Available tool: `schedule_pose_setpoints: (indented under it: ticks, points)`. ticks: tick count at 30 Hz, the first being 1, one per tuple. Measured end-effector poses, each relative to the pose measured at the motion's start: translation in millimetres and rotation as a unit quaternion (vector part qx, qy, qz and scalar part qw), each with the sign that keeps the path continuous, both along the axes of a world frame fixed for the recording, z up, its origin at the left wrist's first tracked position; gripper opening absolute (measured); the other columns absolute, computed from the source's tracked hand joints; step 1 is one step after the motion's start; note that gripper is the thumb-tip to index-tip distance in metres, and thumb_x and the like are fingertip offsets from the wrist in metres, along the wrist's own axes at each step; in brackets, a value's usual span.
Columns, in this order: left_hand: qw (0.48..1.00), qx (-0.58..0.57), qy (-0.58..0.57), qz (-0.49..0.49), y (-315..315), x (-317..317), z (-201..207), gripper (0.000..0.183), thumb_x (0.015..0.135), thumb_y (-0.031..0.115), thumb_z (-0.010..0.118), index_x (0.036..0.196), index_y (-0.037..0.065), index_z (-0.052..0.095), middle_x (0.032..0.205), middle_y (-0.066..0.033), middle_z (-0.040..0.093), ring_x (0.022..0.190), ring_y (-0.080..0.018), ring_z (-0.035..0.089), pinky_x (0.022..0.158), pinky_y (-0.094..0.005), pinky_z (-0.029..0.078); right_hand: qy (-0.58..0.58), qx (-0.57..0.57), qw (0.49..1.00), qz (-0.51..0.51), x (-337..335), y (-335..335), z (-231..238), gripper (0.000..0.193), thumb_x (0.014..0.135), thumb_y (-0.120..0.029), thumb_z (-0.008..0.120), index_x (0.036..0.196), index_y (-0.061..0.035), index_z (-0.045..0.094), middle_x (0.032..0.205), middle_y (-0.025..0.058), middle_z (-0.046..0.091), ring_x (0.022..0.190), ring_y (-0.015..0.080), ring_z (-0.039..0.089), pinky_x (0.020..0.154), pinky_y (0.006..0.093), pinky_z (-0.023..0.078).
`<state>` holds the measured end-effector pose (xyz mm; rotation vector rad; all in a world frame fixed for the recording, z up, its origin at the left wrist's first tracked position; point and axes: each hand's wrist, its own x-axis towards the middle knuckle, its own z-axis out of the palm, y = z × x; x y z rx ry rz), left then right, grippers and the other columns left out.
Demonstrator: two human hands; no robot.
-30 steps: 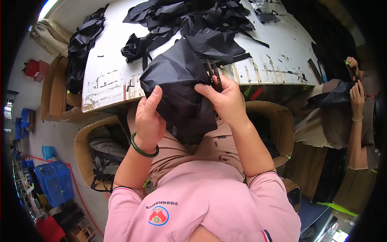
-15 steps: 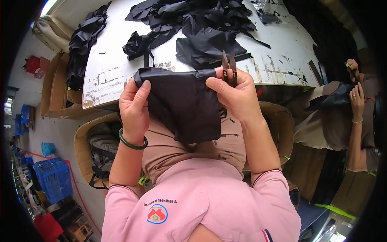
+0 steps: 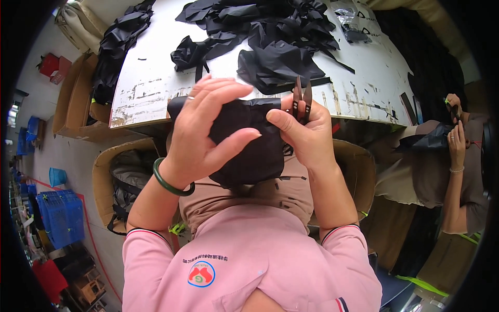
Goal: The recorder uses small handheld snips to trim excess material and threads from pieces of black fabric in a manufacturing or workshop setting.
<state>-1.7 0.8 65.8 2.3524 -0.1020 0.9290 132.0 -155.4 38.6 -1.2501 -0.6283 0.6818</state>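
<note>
A piece of black fabric (image 3: 248, 156) hangs over my lap at the near edge of the table. My right hand (image 3: 313, 131) pinches its upper right corner between thumb and fingers. The same hand also keeps a pair of thread snips (image 3: 302, 100), dark blades pointing up and apart. My left hand (image 3: 200, 136), with a green bangle at its wrist, is raised in front of the cloth's left part, fingers stretched and thumb spread. It hides some of the fabric, and whether it touches the cloth I cannot tell.
On the white table (image 3: 150, 93) lies a heap of black fabric pieces (image 3: 280, 57), with another pile (image 3: 117, 44) at its left edge. Cardboard boxes (image 3: 101, 182) stand beside my legs. At the right, a co-worker's hands (image 3: 456, 130) handle dark cloth. Blue crates (image 3: 61, 218) stand left.
My left hand has let go of the fabric's upper left corner and opened in front of it. The right hand keeps its grip on cloth and snips. The view has shifted slightly.
</note>
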Motion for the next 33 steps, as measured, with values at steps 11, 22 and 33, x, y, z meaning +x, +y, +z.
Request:
schedule_pose_setpoints:
  ticks: [11, 22, 33]
  points:
    - [0.954, -0.203, 0.213, -0.062, 8.8, 3.4, -6.6, 0.023, 0.074, 0.013, 0.077, 0.088, 0.001, 0.063, 0.078, -0.0081, 0.065, 0.068, -0.0151, 0.061, 0.065, -0.0270, 0.049, -0.203, -0.017, 0.978, -0.042, -2.6, -10.7, 12.2, 0.031, 0.074, -0.016, 0.082, 0.096, -0.0039, 0.063, 0.086, 0.0003, 0.063, 0.073, 0.0067, 0.054, 0.058, 0.0206, 0.042]
    - [0.960, -0.084, 0.227, -0.144, 39.2, -0.4, 6.6, 0.012, 0.074, 0.000, 0.072, 0.084, 0.002, 0.065, 0.072, -0.0051, 0.062, 0.071, -0.0135, 0.060, 0.106, -0.0442, 0.038, -0.214, 0.061, 0.968, 0.117, 24.6, -25.1, 13.8, 0.014, 0.074, 0.002, 0.073, 0.085, -0.0001, 0.065, 0.098, 0.0136, 0.063, 0.081, 0.0130, 0.059, 0.068, 0.0245, 0.047]
    - [0.735, -0.559, 0.227, -0.309, -5.5, 42.9, -79.5, 0.030, 0.083, 0.010, 0.068, 0.110, -0.001, 0.061, 0.105, -0.0068, 0.064, 0.096, -0.0128, 0.060, 0.086, -0.0256, 0.047, -0.204, 0.182, 0.939, 0.208, 6.7, 5.2, 9.9, 0.014, 0.077, 0.000, 0.074, 0.083, -0.0005, 0.062, 0.092, 0.0096, 0.061, 0.077, 0.0133, 0.056, 0.067, 0.0246, 0.045]
